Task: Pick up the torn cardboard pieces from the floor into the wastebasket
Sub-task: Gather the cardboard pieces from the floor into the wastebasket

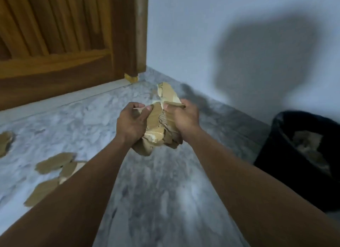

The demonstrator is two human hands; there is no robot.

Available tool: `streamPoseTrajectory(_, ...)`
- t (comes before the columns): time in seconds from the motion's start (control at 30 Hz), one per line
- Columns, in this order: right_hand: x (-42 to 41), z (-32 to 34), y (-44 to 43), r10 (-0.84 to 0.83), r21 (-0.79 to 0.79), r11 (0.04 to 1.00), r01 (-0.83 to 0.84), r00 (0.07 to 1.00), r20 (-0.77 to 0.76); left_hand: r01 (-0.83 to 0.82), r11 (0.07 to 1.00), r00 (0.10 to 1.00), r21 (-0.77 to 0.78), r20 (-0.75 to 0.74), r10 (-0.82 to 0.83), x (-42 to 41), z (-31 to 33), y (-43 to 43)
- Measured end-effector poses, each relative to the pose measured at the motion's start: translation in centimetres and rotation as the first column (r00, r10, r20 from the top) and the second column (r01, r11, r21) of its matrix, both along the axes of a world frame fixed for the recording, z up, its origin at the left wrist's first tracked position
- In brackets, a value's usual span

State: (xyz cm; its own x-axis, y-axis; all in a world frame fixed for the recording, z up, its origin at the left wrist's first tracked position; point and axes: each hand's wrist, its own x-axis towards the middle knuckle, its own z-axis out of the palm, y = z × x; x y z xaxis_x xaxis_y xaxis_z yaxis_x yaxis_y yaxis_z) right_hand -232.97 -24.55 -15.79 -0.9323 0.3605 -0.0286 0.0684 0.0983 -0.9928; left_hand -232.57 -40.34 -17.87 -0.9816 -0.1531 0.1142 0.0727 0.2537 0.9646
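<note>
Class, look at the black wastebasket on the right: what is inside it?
Inside the black wastebasket, brown torn cardboard pieces lie against its inner wall. The image is blurred, so their number is unclear, and the near rim hides the bottom and anything beneath them.

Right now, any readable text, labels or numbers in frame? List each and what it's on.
None readable.
Top cardboard piece of the bundle held in the left hand and right hand: thin black printed lines near its edge, line marks only, no letters or digits legible.
Cardboard pieces on the floor, wastebasket, door: no markings visible.
</note>
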Motion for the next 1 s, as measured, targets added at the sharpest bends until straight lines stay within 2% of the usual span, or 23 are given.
streamPoseTrajectory(0.17, 3.6, 6.9, 15.2, -0.168, 0.211, 0.959, 0.188, 0.98, -0.111, 0.248, 0.966, 0.964, 0.075, -0.116, -0.238, -0.5, 5.1, 15.8)
streamPoseTrajectory(0.27, 6.3, 9.5, 23.4, -0.297, 0.223, 0.921, 0.32, 0.946, -0.129, 0.347, 0.935, 0.933, 0.069, -0.128, -0.336, 0.8, 7.4, 24.9)
streamPoseTrajectory(0.4, 11.0, 10.7, 32.6, -0.477, 0.267, 0.827, 0.494, 0.869, -0.132, 0.456, 0.89, 0.879, -0.001, -0.153, -0.451, 3.5, 9.3, 35.4)
streamPoseTrajectory(0.53, 15.5, 9.7, 39.0, -0.575, 0.325, 0.751, 0.575, 0.811, -0.105, 0.545, 0.836, 0.825, -0.056, -0.138, -0.547, 6.4, 9.5, 42.4)
streamPoseTrajectory(0.67, 18.4, 7.6, 41.9, -0.585, 0.438, 0.727, 0.529, 0.811, -0.008, 0.597, 0.796, 0.797, -0.101, -0.037, -0.603, 7.7, 8.3, 45.4)
streamPoseTrajectory(0.8, 20.1, 7.0, 42.6, -0.513, 0.609, 0.718, 0.336, 0.847, 0.138, 0.649, 0.758, 0.759, -0.06, -0.015, -0.651, 8.0, 7.1, 45.1)
streamPoseTrajectory(0.87, 20.3, 7.3, 41.9, -0.486, 0.659, 0.705, 0.262, 0.855, 0.181, 0.627, 0.779, 0.778, -0.026, -0.028, -0.627, 7.8, 6.8, 44.0)
streamPoseTrajectory(1.0, 18.8, 8.6, 39.0, -0.445, 0.729, 0.651, 0.211, 0.884, 0.141, 0.491, 0.871, 0.869, 0.004, -0.069, -0.49, 6.3, 6.8, 40.1)
